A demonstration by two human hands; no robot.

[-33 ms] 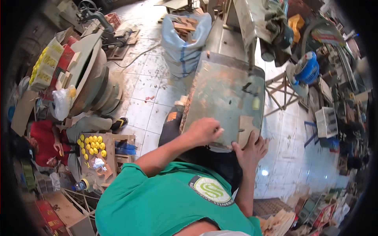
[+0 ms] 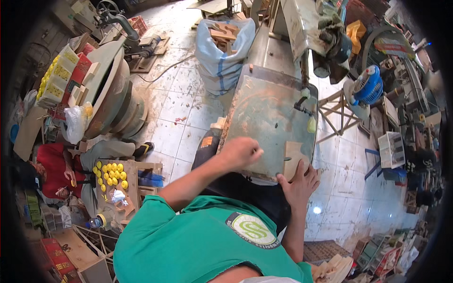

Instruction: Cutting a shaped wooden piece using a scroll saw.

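Observation:
I lean over a worn greenish metal machine table (image 2: 269, 113). My left hand (image 2: 240, 152) rests on its near edge as a closed fist; whether it holds anything is hidden. My right hand (image 2: 298, 181) lies at the table's near right corner with fingers spread, its fingertips touching the near edge of a small flat wooden piece (image 2: 293, 154) that lies on the table. A dark upright part (image 2: 302, 101) stands at the table's right side, beyond the wooden piece.
A white sack of wood offcuts (image 2: 225, 52) stands beyond the table. A blue fan (image 2: 368, 87) sits on a stool at the right. At left, a seated person in red (image 2: 52, 172), a board of yellow round pieces (image 2: 112, 174) and stacked round forms (image 2: 111, 94).

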